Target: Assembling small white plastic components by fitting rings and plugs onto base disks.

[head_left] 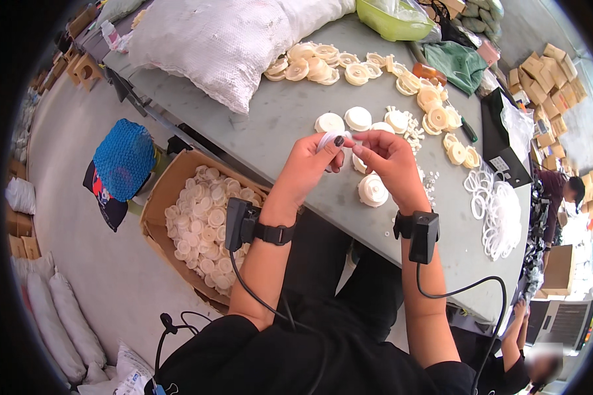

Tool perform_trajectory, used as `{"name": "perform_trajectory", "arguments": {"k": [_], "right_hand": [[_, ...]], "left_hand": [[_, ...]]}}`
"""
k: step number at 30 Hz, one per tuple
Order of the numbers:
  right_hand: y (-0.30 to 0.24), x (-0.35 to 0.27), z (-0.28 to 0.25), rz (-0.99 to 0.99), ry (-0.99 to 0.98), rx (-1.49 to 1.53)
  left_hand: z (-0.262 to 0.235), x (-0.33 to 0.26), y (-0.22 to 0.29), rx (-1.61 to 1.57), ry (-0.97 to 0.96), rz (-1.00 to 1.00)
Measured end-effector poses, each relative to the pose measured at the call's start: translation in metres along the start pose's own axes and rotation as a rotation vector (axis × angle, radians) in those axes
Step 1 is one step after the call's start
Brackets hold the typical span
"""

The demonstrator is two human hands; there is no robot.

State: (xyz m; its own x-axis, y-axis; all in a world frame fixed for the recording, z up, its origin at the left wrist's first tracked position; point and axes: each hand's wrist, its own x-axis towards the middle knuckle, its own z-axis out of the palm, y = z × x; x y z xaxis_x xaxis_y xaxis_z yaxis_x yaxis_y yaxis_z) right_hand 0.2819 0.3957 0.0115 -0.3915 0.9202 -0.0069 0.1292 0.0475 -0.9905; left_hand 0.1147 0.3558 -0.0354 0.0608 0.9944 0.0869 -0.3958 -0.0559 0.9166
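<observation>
My left hand (310, 164) is closed on a white round plastic part (325, 139), held on edge above the table. Close beside it my right hand (390, 158) pinches at the part's edge. Whether something small is between its fingertips is hidden. Around my hands lie white round plastic parts: one (329, 123) behind the left hand, another (358, 118) farther off, and a stepped one (373, 191) below the right hand. Small white pegs (412, 131) are scattered just beyond my right hand.
Cream plastic discs (356, 74) line the far side of the grey table (270, 141). White rings (501, 220) lie at the right. A white woven sack (204, 49) rests at the far left. A cardboard box (155, 197) of white discs stands below the left edge. Other people are at right.
</observation>
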Motion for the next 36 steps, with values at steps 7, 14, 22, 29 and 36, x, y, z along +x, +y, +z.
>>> {"name": "perform_trajectory", "arguments": {"k": [7, 14, 22, 29, 36], "right_hand": [[-0.012, 0.004, 0.018, 0.086, -0.134, 0.013], [0.004, 0.0, 0.018, -0.026, -0.106, -0.007], [0.004, -0.003, 0.024, -0.075, -0.185, 0.174], [-0.003, -0.02, 0.034, -0.066, -0.226, 0.217], [0.009, -0.02, 0.023, 0.046, -0.226, 0.094]], "left_hand": [[-0.018, -0.007, 0.009, 0.088, 0.05, 0.046], [-0.012, -0.015, -0.005, -0.064, 0.131, 0.073], [-0.024, -0.028, 0.006, 0.092, 0.403, 0.117], [-0.023, -0.053, 0.026, 0.136, 0.185, -0.098], [-0.024, -0.055, 0.02, 0.639, 0.345, -0.009]]}}
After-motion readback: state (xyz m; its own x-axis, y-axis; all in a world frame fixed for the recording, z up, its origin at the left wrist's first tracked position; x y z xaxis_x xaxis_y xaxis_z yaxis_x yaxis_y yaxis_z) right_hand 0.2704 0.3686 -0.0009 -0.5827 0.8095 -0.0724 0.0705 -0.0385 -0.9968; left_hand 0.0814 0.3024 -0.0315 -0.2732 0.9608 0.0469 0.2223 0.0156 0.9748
